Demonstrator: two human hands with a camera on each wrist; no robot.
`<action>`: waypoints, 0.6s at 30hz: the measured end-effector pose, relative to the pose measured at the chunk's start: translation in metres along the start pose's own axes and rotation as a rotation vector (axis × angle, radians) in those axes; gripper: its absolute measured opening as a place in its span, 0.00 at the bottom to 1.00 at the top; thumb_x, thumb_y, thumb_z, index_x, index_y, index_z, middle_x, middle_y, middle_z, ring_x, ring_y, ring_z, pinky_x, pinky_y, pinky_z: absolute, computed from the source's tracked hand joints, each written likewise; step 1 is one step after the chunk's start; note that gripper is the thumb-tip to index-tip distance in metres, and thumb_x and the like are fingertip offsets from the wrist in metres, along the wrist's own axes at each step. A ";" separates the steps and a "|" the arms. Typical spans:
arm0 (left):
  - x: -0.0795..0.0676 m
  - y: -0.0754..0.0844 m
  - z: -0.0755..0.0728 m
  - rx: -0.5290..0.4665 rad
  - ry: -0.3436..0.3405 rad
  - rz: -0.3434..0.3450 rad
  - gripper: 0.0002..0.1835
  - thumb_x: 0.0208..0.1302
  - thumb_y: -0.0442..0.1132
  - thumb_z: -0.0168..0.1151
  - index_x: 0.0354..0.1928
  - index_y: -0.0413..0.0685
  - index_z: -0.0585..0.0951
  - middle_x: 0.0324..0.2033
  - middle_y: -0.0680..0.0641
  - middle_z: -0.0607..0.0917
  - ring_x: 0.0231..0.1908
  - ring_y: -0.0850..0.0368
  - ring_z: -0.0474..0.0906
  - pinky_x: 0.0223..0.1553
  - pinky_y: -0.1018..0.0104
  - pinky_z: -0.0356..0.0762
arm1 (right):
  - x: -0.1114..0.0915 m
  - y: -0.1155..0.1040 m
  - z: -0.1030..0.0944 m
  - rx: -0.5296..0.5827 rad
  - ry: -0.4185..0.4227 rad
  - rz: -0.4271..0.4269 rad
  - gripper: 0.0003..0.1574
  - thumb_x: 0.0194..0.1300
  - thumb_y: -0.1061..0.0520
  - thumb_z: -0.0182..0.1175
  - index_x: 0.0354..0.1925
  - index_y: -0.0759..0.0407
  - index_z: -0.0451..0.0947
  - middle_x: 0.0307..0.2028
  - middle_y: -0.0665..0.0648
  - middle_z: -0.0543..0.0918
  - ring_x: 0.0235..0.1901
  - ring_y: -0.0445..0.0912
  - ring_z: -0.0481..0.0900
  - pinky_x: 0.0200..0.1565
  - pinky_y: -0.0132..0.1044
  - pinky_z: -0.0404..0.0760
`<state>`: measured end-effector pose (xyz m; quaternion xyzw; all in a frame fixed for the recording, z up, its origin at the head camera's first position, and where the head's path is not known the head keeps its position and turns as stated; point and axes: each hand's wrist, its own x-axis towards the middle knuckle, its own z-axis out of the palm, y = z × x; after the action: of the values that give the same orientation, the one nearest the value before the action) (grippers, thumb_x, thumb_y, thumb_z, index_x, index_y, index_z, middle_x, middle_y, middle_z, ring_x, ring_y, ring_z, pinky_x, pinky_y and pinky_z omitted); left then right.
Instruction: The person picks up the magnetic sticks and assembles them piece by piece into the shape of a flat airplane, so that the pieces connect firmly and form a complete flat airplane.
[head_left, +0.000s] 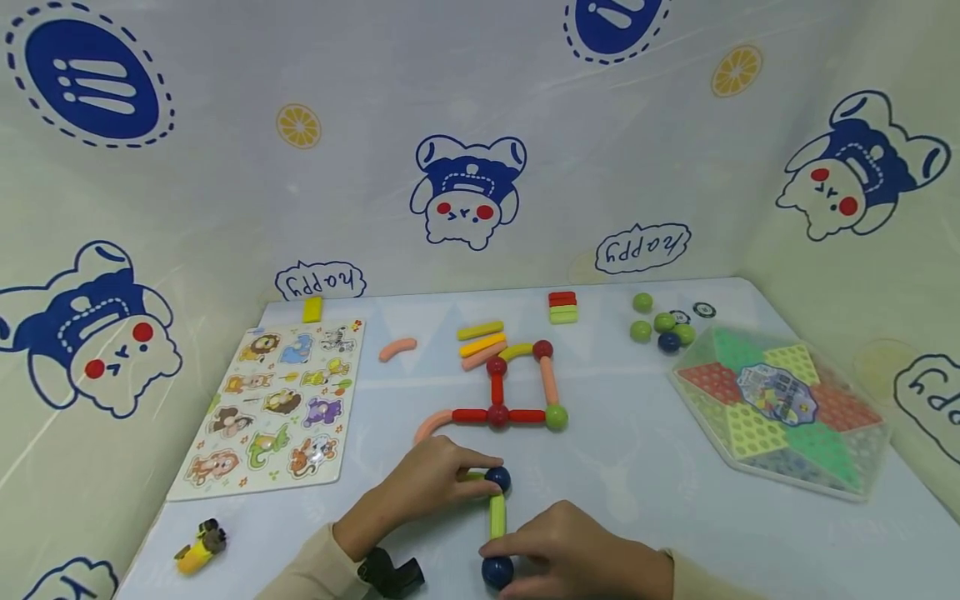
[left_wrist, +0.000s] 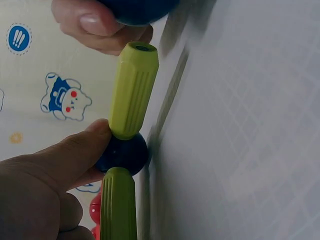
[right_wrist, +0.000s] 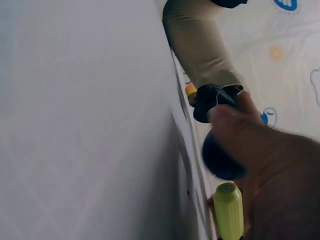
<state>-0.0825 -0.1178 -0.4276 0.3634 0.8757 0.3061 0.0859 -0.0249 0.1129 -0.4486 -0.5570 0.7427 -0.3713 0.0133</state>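
Note:
My left hand [head_left: 433, 479] pinches a dark blue ball [head_left: 498, 478] between thumb and fingers. One light green rod [head_left: 497, 518] runs from that ball toward me, and a second green rod [left_wrist: 118, 205] meets it from another side. Between thumb and fingers, my right hand [head_left: 573, 554] grips another blue ball [head_left: 497, 572]. In the left wrist view a gap shows between this ball and the near rod's free end. Beyond the hands lies a joined shape of rods, with a red ball [head_left: 498, 416], a green ball [head_left: 556, 417] and a curved pink rod [head_left: 432, 424].
At left lie an animal puzzle board [head_left: 281, 408] and a yellow toy vehicle [head_left: 200, 547]. Loose yellow rods [head_left: 480, 331] and short red and green rods [head_left: 562, 307] lie farther back. Several green balls [head_left: 641, 331] sit near a clear patterned case [head_left: 780, 408] at right.

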 end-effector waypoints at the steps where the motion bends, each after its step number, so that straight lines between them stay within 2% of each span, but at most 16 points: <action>1: 0.000 0.000 0.000 0.000 0.001 -0.001 0.23 0.58 0.61 0.58 0.51 0.59 0.83 0.38 0.65 0.84 0.34 0.78 0.76 0.33 0.77 0.73 | 0.000 0.000 0.001 -0.007 -0.007 0.002 0.22 0.61 0.48 0.63 0.53 0.49 0.77 0.21 0.37 0.74 0.20 0.23 0.61 0.22 0.14 0.62; 5: -0.001 0.001 0.000 0.000 0.002 -0.003 0.23 0.58 0.60 0.59 0.51 0.59 0.83 0.37 0.65 0.84 0.33 0.78 0.76 0.33 0.77 0.73 | -0.001 0.002 0.003 -0.034 -0.023 0.051 0.22 0.61 0.46 0.62 0.54 0.46 0.76 0.19 0.36 0.70 0.19 0.22 0.61 0.21 0.14 0.62; 10: -0.001 0.001 0.000 -0.002 0.002 -0.005 0.23 0.58 0.60 0.59 0.50 0.58 0.83 0.36 0.65 0.84 0.36 0.78 0.76 0.36 0.78 0.73 | -0.002 0.006 0.004 -0.064 -0.013 0.056 0.24 0.61 0.44 0.62 0.55 0.44 0.76 0.17 0.36 0.68 0.18 0.22 0.60 0.20 0.14 0.61; 13: -0.001 0.002 -0.001 0.002 -0.007 -0.013 0.23 0.58 0.60 0.59 0.50 0.58 0.83 0.27 0.67 0.83 0.27 0.77 0.75 0.31 0.78 0.72 | -0.002 0.007 0.004 -0.043 -0.035 0.084 0.24 0.61 0.43 0.62 0.55 0.43 0.75 0.19 0.35 0.71 0.19 0.21 0.62 0.22 0.14 0.64; 16: 0.000 0.004 -0.002 0.043 -0.016 -0.021 0.23 0.58 0.61 0.59 0.50 0.59 0.83 0.16 0.69 0.76 0.15 0.74 0.68 0.21 0.77 0.66 | -0.003 0.008 0.003 -0.013 -0.061 0.118 0.24 0.61 0.42 0.61 0.56 0.42 0.75 0.22 0.34 0.73 0.20 0.21 0.65 0.24 0.15 0.67; 18: 0.000 0.005 -0.003 0.084 -0.018 -0.024 0.23 0.58 0.62 0.58 0.50 0.59 0.83 0.11 0.69 0.70 0.11 0.71 0.62 0.17 0.75 0.62 | -0.003 0.008 0.003 -0.018 -0.065 0.125 0.24 0.61 0.42 0.61 0.56 0.41 0.75 0.21 0.34 0.72 0.20 0.21 0.63 0.23 0.15 0.66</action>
<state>-0.0807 -0.1165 -0.4220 0.3588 0.8914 0.2647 0.0819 -0.0291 0.1149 -0.4566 -0.5213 0.7786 -0.3448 0.0559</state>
